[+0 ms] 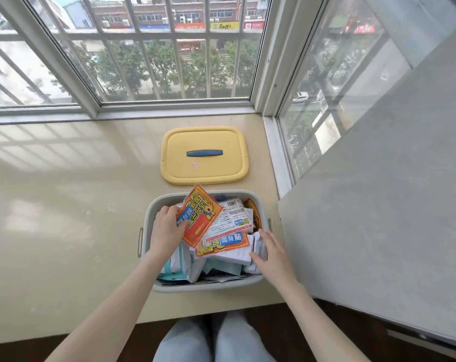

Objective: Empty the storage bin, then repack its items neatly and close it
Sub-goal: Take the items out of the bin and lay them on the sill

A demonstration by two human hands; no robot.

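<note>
A pale grey storage bin (153, 205) stands open on the beige sill, full of several packets and boxes. My left hand (167, 228) grips an orange packet (199, 215) by its left edge; the packet is tilted up over the bin's far rim. Under it lies a second orange packet (221, 244) on a white box (232, 254). My right hand (270, 253) reaches into the bin's right side, fingers spread and relaxed, touching white packets there. The yellow lid (204, 156) with a blue handle (204, 153) lies flat beyond the bin.
The bin sits near the front edge of the wide beige window sill (65, 218). Barred windows close the back and right. A grey wall panel (378, 218) stands right of the bin. My knees in jeans (211, 338) show below the sill.
</note>
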